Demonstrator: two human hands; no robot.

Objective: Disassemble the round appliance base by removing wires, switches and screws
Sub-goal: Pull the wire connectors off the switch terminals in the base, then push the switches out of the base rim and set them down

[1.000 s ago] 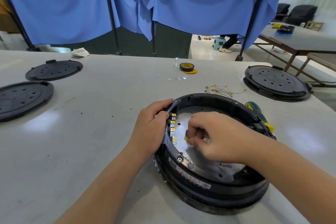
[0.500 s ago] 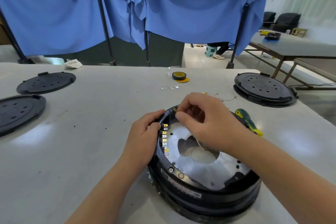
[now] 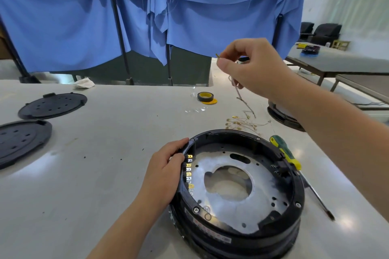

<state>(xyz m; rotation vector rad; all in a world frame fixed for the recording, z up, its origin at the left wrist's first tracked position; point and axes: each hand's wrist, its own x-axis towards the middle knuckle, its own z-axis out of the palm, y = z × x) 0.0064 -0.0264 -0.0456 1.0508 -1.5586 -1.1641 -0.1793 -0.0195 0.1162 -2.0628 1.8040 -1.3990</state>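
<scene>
Pinching one wire (image 3: 242,94), right fingers (image 3: 226,64) lift; left hand (image 3: 166,171) grips base (image 3: 237,231) (two loose covers (image 3: 52,105)).

The room is bright and evenly lit, with daylight washing out the wall at my far right. Soft glare patches sit on the counter (image 3: 88,176) to my left and beside the screwdriver (image 3: 284,152). The metal plate inside the round appliance base (image 3: 237,235) shines almost white. My right hand (image 3: 250,67) is a little soft, and the wire (image 3: 245,101) hanging from it is smeared. The wide lens bends the counter's edges and the blue curtain (image 3: 63,27).
</scene>
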